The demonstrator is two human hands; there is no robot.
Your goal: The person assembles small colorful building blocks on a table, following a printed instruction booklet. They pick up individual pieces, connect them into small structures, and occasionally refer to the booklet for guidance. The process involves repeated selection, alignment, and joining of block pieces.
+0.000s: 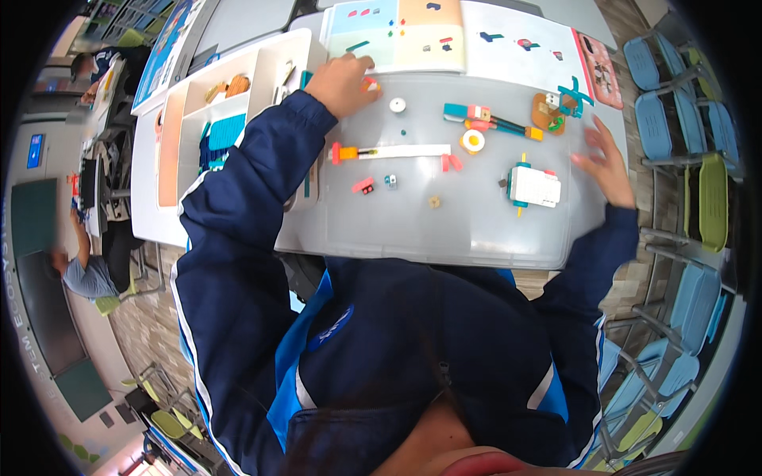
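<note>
2 wearer's hands (341,85) (609,163), 1 open booklet (516,59), 1 sorting box (266,79), 1 tray (381,230); on tray 2 white discs (398,105) (472,141), 1 white beam (413,150)

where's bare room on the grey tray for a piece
Free: the translucent grey plastic tray nearside of the small coral piece, and between the small tan piece and white-teal brick block. Crowded: its far right, around the teal-pink-black brick beam, yellow-centred white round tile and brown-teal brick build.
</note>
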